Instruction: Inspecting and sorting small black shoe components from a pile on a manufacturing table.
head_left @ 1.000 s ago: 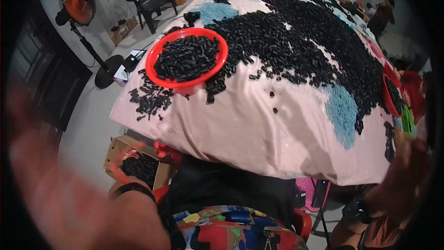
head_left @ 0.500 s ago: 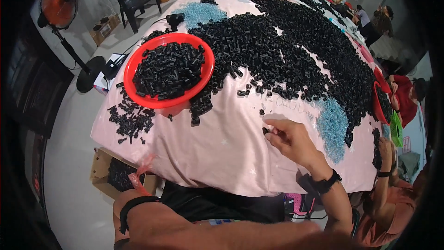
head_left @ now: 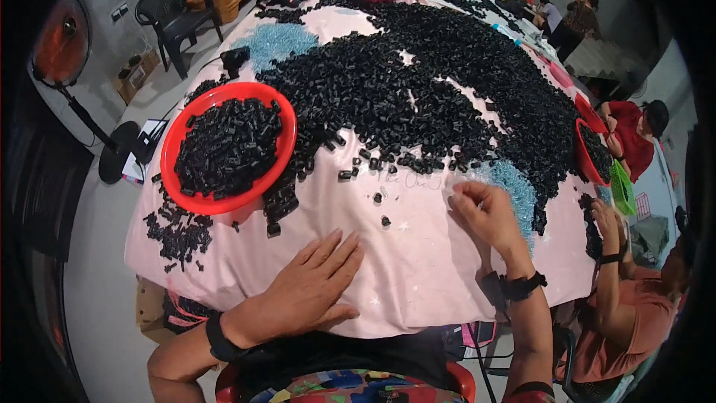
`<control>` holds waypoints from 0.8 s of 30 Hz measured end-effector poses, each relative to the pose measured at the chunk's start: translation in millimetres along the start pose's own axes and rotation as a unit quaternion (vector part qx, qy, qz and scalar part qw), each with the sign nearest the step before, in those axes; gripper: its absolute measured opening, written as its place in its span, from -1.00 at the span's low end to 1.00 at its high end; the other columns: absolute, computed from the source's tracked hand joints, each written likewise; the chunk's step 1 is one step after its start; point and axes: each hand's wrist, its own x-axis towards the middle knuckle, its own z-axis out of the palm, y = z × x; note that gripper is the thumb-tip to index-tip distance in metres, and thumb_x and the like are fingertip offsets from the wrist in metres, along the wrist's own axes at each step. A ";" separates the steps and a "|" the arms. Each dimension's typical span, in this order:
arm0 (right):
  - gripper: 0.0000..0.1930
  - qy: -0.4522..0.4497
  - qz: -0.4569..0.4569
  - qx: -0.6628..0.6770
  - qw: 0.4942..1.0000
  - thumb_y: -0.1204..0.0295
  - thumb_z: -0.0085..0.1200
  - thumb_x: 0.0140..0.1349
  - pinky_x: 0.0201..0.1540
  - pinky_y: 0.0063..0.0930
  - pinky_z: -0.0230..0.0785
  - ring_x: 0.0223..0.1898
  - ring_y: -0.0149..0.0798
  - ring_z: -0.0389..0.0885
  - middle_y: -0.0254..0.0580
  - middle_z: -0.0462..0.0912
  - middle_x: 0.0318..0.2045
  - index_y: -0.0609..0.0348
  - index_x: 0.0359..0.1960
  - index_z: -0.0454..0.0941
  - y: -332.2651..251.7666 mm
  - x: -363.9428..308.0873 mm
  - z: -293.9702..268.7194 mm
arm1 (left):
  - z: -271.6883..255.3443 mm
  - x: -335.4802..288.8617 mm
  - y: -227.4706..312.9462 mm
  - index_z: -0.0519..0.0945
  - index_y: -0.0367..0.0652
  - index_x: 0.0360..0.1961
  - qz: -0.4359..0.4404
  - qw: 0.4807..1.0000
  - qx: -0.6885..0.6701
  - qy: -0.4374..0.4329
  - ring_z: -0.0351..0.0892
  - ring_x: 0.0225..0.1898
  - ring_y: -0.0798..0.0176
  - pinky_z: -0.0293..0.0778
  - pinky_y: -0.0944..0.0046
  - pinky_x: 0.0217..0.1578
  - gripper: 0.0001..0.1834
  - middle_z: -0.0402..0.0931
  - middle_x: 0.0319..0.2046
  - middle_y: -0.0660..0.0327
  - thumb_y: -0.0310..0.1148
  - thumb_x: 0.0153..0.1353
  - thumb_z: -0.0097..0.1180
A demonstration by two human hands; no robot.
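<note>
Pale pink satiny cloth (head_left: 425, 302) spreads beneath the left hand (head_left: 313, 280), flat with fingers slightly apart. Curled fingertips meet on the right hand (head_left: 488, 216); I cannot tell what they hold. Two small dark pieces (head_left: 385, 222) lie between the hands; glittery blue granules (head_left: 513, 188) beside the right; beyond, heaped glossy black blocky pieces (head_left: 403, 104).

Left hand (head_left: 313, 283) is palm down, fingers (head_left: 347, 265) stretched out; right hand (head_left: 488, 216) looks kinda curled into a pinch, hard to tell tho.
</note>
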 end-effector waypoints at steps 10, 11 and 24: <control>-0.72 0.087 -0.026 -0.073 0.993 0.38 0.21 0.25 -0.31 -0.40 0.51 -0.45 -0.26 0.69 -0.01 0.75 -0.42 0.32 -0.10 0.71 23.0 -18.2 -39.9 | 1.7 -46.1 -8.9 0.22 -0.22 0.49 -0.081 0.996 0.017 0.017 0.05 0.52 -0.29 -0.02 -0.26 0.45 -0.07 0.10 0.51 -0.12 0.13 0.28 0.21; -0.71 0.085 -0.039 -0.078 0.993 0.37 0.22 0.24 -0.28 -0.37 0.54 -0.42 -0.19 0.73 0.02 0.76 -0.39 0.30 -0.09 0.71 20.6 -14.0 -38.2 | -0.4 -47.7 -8.8 0.25 -0.23 0.47 -0.109 0.993 0.053 -0.008 0.10 0.50 -0.29 0.00 -0.28 0.44 -0.10 0.16 0.49 -0.12 0.14 0.29 0.19; -0.81 -0.033 -0.021 -0.029 0.999 0.39 0.27 0.23 -0.30 -0.42 0.49 -0.42 -0.34 0.65 -0.24 0.73 -0.42 0.23 -0.20 0.73 -17.3 36.0 6.8 | -16.0 27.9 -14.5 0.64 -0.33 0.08 -0.075 0.931 -0.276 0.228 0.73 -0.15 0.13 0.60 0.26 -0.10 -0.67 0.69 -0.09 -0.03 -0.45 0.32 0.22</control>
